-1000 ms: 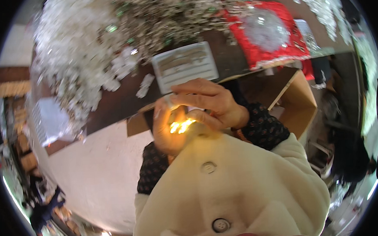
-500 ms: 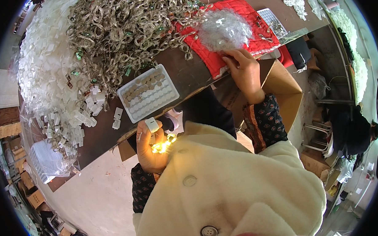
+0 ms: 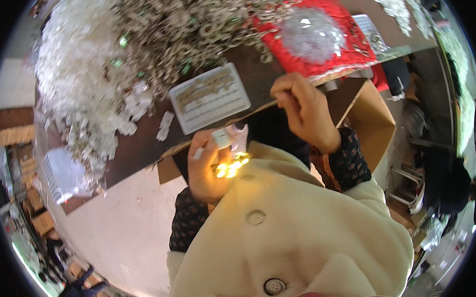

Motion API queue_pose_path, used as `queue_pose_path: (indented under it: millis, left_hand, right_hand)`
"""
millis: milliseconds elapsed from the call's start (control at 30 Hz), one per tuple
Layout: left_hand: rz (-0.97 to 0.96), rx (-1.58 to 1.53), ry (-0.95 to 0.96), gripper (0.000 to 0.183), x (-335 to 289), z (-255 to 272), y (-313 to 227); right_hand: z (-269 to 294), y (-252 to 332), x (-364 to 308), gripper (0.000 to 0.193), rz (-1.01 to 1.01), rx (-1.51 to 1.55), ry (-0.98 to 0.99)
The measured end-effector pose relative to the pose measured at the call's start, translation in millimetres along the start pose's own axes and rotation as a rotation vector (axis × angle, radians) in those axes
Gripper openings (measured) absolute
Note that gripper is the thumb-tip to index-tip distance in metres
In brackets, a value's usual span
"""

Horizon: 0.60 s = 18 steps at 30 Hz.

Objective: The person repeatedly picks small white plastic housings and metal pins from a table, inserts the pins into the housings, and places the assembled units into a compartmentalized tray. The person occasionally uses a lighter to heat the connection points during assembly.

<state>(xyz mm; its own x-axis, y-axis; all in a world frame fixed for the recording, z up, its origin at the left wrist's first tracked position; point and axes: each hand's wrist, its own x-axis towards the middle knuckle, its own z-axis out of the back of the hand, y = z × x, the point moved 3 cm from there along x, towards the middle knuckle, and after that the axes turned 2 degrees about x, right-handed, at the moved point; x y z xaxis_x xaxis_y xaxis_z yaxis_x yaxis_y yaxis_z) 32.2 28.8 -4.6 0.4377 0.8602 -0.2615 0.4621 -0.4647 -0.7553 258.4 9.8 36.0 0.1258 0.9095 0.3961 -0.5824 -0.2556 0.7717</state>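
My left hand [image 3: 204, 171] is closed around a small white battery box [image 3: 221, 138], held just off the table's front edge. From it hangs a glowing yellow bundle of string lights [image 3: 231, 167] against my cream coat. My right hand [image 3: 308, 111] is raised in front of the table edge, near the red quilted cloth [image 3: 354, 42]. Its fingers are curled together; whatever they hold, if anything, is too small to make out. On that cloth sits a mound of clear, shiny plastic pieces [image 3: 313, 36]. A white tray [image 3: 220, 111] with rows of round brownish discs lies beyond my left hand.
A big heap of coiled string lights [image 3: 190, 31] covers the table's back. Left of it is a pile of translucent white plastic pieces [image 3: 77, 54]. An open cardboard box [image 3: 377, 116] stands below the table edge at right. A second tray [image 3: 370, 31] lies behind the red cloth.
My right hand has left the clear mound on the red cloth and drawn back toward me, fingers closed. The left still holds the lit battery box. The whole view has shifted and blurred.
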Motion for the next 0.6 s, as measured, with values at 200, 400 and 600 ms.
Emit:
queue_pose_path:
  millis: [200, 400, 600]
  left_hand:
    - [-0.001, -0.06, -0.044, 0.019, -10, 6, -9]
    - [-0.065, 0.025, -0.061, 0.02, -13, 15, -14]
    - [-0.104, -0.052, -0.05, 0.018, -14, 23, -17]
  right_hand:
    - [-62, 52, 2, 0.027, 0.289, 0.013, 0.223]
    - [-65, 66, 3, 0.024, 0.356, -0.204, 0.336]
    - [-70, 64, 7, 0.02, 0.17, 0.085, 0.306]
